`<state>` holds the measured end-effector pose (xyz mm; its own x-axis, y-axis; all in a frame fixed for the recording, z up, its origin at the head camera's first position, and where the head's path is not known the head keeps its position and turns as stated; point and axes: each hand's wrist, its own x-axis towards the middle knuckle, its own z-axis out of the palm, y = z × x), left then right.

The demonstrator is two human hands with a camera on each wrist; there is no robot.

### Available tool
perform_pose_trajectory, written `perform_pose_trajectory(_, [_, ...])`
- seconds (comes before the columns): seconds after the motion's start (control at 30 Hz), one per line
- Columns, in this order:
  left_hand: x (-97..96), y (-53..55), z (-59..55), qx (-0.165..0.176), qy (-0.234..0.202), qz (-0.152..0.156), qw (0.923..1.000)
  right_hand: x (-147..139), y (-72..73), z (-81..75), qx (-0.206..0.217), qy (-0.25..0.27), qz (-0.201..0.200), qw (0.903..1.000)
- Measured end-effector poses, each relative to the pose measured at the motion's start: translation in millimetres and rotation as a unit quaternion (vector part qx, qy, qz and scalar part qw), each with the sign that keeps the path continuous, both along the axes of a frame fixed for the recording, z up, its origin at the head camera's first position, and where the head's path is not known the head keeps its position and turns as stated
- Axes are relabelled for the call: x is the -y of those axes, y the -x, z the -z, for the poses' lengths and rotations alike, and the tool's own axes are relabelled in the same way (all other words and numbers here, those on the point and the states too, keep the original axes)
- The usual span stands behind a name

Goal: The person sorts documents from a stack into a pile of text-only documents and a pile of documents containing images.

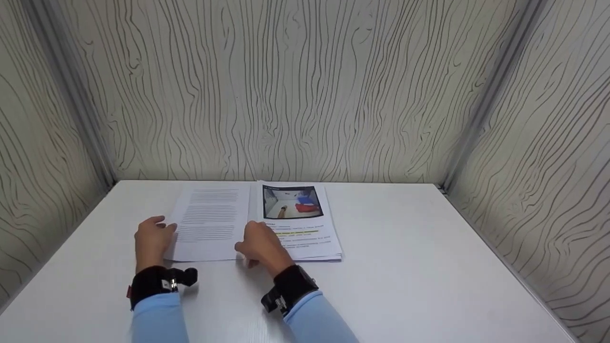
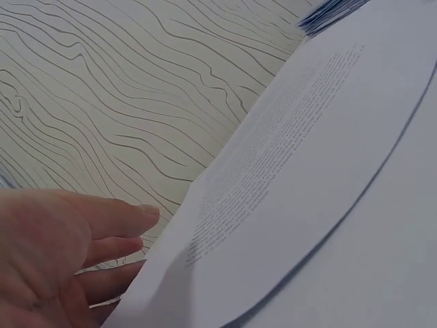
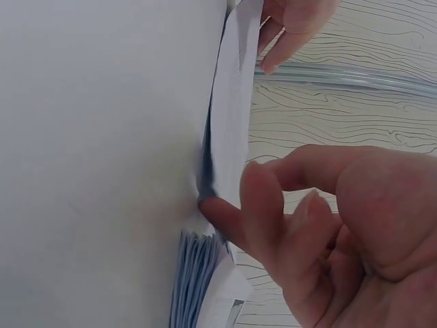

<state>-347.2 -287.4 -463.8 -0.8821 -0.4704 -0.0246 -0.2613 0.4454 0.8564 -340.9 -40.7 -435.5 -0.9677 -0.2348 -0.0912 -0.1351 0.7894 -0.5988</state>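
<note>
Printed papers lie side by side on the white table in the head view. On the left is a page of dense text (image 1: 212, 214); to its right is a stack (image 1: 310, 238) whose top page has a colour picture and a yellow-highlighted line. My left hand (image 1: 152, 240) is at the text page's left edge, with loosely bent fingers (image 2: 123, 219) around nothing. At that page's near right corner my right hand (image 1: 262, 245) pinches the sheet, its fingers curled. The near edge of the sheet (image 3: 232, 102) stands slightly off the table.
The white table (image 1: 405, 267) runs wide to the right and in front of the papers. Wood-patterned panels (image 1: 267, 95) rise behind it and on both sides. Each wrist wears a black band (image 1: 151, 286) with a small camera, over light blue sleeves (image 1: 159, 319).
</note>
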Motion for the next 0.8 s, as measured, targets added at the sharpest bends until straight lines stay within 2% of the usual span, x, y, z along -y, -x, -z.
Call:
perform_pose_trajectory(0.17, [0.3, -4.2, -10.2, -0.034, 0.012, -0.014, 0.9992, -5, -1.4, -12.0, 0.021, -0.013, -0.010, 0.9996])
perform_pose_trajectory(0.27, [-1.5, -6.5, -20.8, -0.055, 0.004, -0.014, 0.9984, -12, -0.3, -21.9, 0.025, -0.016, -0.023, 0.9993])
perform_pose_trajectory(0.37, [-5.0, -7.6, -34.5, -0.067, -0.007, -0.008, 0.9977, -23, 1.3, -34.9, 0.030, 0.004, -0.035, 0.9989])
perform_pose_trajectory(0.5, [-11.9, -13.3, -58.4, -0.073, -0.024, -0.005, 0.9970, -47, 2.5, -54.2, 0.003, 0.041, -0.058, 0.9975])
perform_pose_trajectory(0.6, [-22.9, -20.0, -76.4, -0.098, -0.025, -0.015, 0.9947, -75, 5.4, -66.7, -0.037, 0.056, -0.062, 0.9958])
perform_pose_trajectory(0.7, [-39.7, -22.1, -90.7, -0.137, -0.016, -0.016, 0.9903, -112, 11.2, -76.2, -0.085, 0.059, -0.026, 0.9943])
perform_pose_trajectory(0.8, [-60.3, -18.2, -99.2, -0.171, -0.010, 0.002, 0.9851, -153, 17.7, -78.0, -0.131, 0.065, 0.041, 0.9884])
